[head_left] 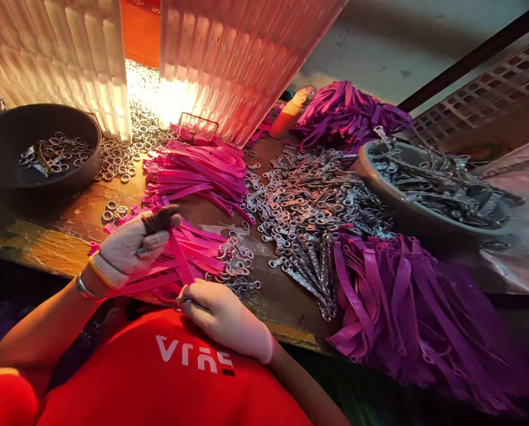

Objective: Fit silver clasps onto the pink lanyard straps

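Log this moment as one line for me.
left hand: pink strap | right hand: strap's near end, metal ring | nearby: black bowl with small metal parts

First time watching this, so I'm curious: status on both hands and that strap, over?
Left hand gripping pink strap. Right hand pinching its near end, metal ring at fingertips. More pink straps heaped close by, over.

A blown-out glare burns between two ribbed panels (pixel 87 65) (pixel 229 59) at the far left, warming the near table (pixel 84 207); the right side falls into cooler, dimmer light, shadow swallows the space below, and purple straps (pixel 406 307) smear toward the lower right edge.
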{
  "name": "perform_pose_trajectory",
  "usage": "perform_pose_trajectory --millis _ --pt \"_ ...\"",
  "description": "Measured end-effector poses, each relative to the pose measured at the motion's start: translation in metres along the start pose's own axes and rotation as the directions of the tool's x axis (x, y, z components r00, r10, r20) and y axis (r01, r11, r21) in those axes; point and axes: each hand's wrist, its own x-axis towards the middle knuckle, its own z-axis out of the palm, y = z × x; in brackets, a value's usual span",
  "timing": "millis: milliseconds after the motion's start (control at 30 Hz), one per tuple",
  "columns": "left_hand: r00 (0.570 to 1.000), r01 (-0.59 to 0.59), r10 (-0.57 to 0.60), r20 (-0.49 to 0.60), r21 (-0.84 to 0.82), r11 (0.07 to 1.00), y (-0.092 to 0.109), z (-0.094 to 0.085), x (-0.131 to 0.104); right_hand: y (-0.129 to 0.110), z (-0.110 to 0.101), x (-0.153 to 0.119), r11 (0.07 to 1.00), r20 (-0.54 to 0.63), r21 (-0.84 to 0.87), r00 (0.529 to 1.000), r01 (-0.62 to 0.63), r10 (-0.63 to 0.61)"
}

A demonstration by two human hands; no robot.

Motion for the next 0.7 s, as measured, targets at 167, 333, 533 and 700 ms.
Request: perform_pose_trajectory --millis 167,333,533,700 --pt "0.979 -0.204 0.191 0.076 0.286 0.936 -0.002 -0.004 -0.012 -0.008 -0.012 0.007 0.984 -0.406 -0.094 0.896 0.153 -0.179" --pt "0.985 -0.163 0.167 0.046 0.569 0.806 -0.024 0.003 -0.014 -0.010 -0.033 0.025 0.950 -0.517 -0.310 0.831 0.041 -0.205" --pt "0.990 -0.129 0.122 0.069 0.789 0.600 -0.019 0.006 -0.003 -0.007 -0.034 0.032 0.690 -0.396 -0.708 0.893 -0.148 -0.215" --pt "0.971 -0.239 0.097 0.219 0.883 0.403 -0.023 0.007 0.006 -0.008 -0.036 0.027 0.439 -0.299 -0.886 0.908 -0.150 -0.292"
